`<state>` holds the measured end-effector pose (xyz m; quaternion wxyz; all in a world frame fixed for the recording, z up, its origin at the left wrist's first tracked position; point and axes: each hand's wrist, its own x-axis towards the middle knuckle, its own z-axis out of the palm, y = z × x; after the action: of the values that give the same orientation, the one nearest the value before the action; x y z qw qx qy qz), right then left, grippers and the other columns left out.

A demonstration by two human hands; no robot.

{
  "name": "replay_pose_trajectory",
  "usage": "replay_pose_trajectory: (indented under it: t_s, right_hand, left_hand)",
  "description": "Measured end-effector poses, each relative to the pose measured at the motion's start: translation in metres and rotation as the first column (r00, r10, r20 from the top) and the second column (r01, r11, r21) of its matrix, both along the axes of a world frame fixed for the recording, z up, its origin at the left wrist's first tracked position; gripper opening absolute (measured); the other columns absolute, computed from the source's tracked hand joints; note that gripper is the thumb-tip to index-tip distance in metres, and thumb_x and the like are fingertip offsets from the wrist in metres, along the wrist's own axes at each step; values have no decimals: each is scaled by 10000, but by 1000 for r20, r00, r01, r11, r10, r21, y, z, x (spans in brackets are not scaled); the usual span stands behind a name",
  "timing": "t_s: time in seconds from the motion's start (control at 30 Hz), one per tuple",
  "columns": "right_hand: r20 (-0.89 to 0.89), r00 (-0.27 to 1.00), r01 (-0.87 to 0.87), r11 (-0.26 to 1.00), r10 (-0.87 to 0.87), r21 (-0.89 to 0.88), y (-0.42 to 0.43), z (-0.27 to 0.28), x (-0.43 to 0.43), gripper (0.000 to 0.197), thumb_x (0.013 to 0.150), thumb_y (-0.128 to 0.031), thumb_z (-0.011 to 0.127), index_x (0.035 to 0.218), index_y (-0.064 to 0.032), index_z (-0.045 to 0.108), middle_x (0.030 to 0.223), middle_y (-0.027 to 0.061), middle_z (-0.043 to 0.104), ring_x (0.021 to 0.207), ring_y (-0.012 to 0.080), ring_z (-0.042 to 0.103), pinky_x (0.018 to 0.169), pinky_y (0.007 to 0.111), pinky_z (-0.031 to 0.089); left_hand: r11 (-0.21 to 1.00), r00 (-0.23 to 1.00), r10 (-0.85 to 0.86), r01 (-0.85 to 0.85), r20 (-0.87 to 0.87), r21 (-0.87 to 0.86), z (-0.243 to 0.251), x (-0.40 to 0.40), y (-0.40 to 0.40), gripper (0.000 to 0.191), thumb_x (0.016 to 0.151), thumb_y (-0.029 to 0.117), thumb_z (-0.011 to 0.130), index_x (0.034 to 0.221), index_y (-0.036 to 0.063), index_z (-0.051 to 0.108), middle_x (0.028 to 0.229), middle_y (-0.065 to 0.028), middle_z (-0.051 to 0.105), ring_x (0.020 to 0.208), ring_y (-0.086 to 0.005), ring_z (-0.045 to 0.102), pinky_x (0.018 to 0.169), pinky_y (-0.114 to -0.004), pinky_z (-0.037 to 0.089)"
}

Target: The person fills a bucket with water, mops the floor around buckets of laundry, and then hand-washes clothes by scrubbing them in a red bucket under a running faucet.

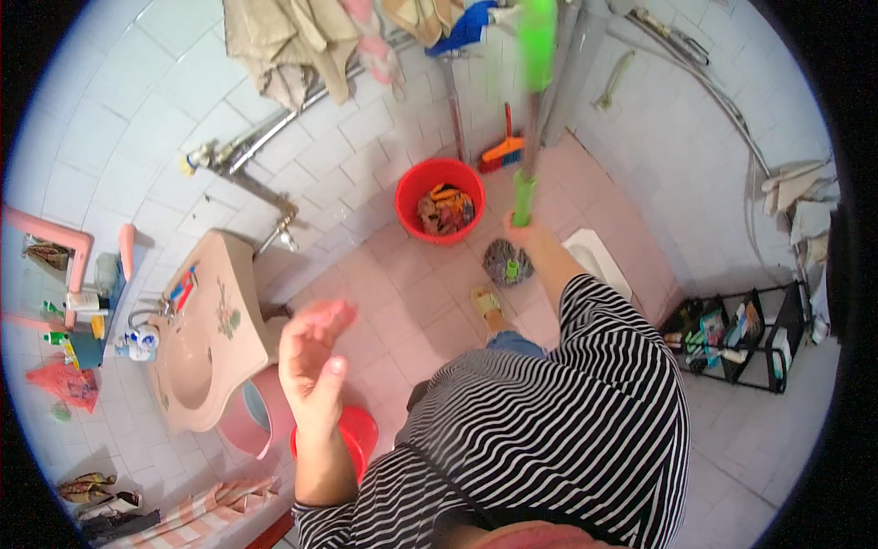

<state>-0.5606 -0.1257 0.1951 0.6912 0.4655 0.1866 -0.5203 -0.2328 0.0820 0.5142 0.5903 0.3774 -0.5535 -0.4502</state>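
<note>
My right hand [521, 231] is closed around the lower green sleeve of a mop pole [525, 195], which stands roughly upright. The pole's upper green section is blurred at the top of the view. A round grey string mop head [507, 263] with a green socket rests on the pink tiled floor, close to my right forearm; whether the pole is joined to it, I cannot tell. My left hand [314, 364] is raised in the air, holding nothing, with slightly curled fingers and the thumb apart. Under my left forearm a red plastic container [360, 436] is partly hidden.
A red basin [405, 209] holding clothes stands by the wall, beside an orange broom [506, 151]. A pink washbasin [236, 309] juts out at left, near a pink bucket [236, 432]. A white squat toilet [600, 257] lies right; a black rack [748, 322] holds toiletries.
</note>
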Motion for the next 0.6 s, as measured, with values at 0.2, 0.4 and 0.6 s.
replay_pose_trajectory:
  t_s: [0.2,0.4,0.6]
  right_hand:
    - [32,995,96,965,-91,-243,-154,98,-83,182,868,-129,435,923,16,531,784,122,547,701,239,564,620,320,524]
    - [-120,970,184,958,-213,-219,-250,70,-62,219,901,-120,378,1014,22,498,890,114,535,795,248,551,693,353,520]
    - [-613,768,-7,955,-185,-298,-345,-21,-90,324,921,-252,334,1105,-12,448,1021,136,483,947,293,487,764,406,500]
  left_hand:
    - [874,929,365,-364,58,322,-48,9,-53,84,858,19,465,905,14,534,843,-81,580,776,-187,578,759,-330,460]
    - [790,888,454,-363,-74,494,-76,-8,-116,83,864,31,457,892,21,534,805,-86,589,746,-185,580,738,-330,475]
    - [628,895,444,-339,35,701,-119,-30,-151,77,857,30,460,873,17,533,789,-92,591,729,-197,590,734,-335,484]
